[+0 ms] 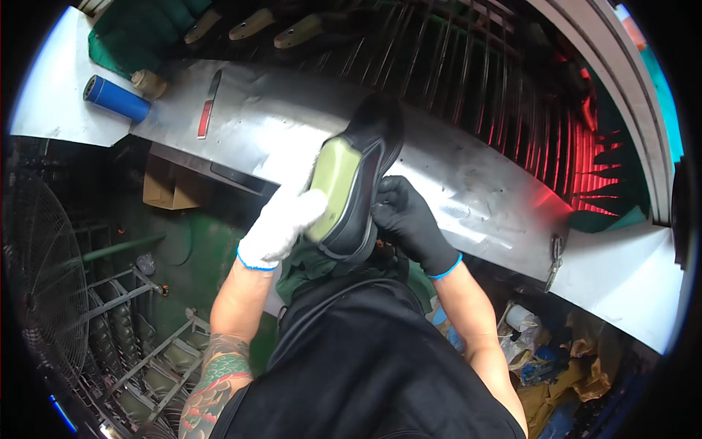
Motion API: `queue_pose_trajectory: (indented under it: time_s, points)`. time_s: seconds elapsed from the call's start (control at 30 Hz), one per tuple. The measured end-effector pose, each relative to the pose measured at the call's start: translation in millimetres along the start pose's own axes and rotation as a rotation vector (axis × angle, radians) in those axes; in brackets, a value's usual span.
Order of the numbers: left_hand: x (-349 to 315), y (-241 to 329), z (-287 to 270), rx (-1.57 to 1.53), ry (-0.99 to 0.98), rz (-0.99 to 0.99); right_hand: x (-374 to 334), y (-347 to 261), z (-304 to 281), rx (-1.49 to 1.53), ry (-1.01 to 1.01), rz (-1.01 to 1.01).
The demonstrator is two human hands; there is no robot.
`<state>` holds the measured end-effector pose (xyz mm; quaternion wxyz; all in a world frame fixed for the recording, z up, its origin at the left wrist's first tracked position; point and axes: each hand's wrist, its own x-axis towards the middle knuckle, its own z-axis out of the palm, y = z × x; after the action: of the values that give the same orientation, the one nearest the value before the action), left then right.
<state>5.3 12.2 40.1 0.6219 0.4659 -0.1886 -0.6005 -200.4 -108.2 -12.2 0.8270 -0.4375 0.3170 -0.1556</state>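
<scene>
A black shoe (365, 157) is held up over the near edge of the metal worktop, toe pointing away from me. A yellow-green shoe last (336, 183) shows in its opening. My left hand (281, 223), in a white glove, grips the heel end, its thumb lying on the last. My right hand (409, 219), in a dark grey glove, has its fingers curled against the shoe's right side near the heel. The tips of those fingers are partly hidden at the shoe's edge.
On the metal worktop (256, 95) lie a red-handled knife (206, 113) and a blue cylinder (117, 99). Beyond are a row of metal rods (439, 44), red-lit at right, and several shoes on lasts (300, 31). A large fan (47, 271) stands left; crumpled material (570, 380) lies lower right.
</scene>
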Motion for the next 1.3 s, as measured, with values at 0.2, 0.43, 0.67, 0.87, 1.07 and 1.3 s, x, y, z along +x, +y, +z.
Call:
queue_pose_trajectory:
  time_s: [0.2, 0.43, 0.67, 0.87, 1.07, 1.3]
  points:
    - [-37, -16, 10, 0.464, 0.143, 0.309, 5, -8, 36, 0.169, 0.065, -0.027]
    - [-34, -48, 17, 0.671, 0.457, 0.516, 12, 17, 48, 0.187, 0.081, -0.077]
    - [-34, -13, 15, 1.03, 0.098, 0.625, -23, -8, 35, 0.458, 0.039, 0.049]
    - [-24, -35, 17, 0.814, -0.235, 0.834, -56, -1, -1, 0.463, 0.0, 0.085]
    - [4, -52, 6, 0.15, 0.179, 0.245, -56, -10, -25, 0.068, 0.022, 0.033]
    - [80, -8, -20, -0.246, -0.35, 0.32, -50, -35, -33, -0.866, -0.021, -0.414]
